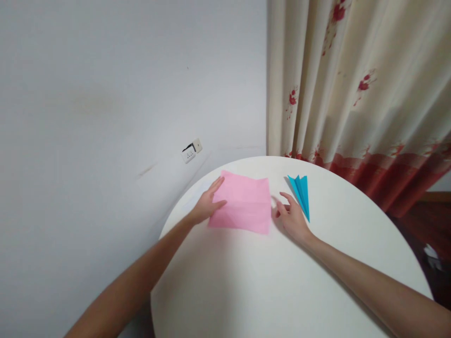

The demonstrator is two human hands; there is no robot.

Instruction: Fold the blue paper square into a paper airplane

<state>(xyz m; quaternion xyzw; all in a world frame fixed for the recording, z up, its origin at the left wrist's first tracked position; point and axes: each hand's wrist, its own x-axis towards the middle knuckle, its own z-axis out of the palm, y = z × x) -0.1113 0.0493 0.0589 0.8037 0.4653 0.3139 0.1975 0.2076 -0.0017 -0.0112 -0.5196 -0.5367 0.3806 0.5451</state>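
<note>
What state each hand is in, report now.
Left hand: open, touching the pink sheet.
Right hand: loosely open, apparently empty, beside the sheet's right edge.

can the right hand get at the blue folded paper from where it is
Most likely yes: the right hand looks free, its fingers loosely bent, and the blue folded paper lies close beside it on the table, with nothing visible blocking the way.
</note>
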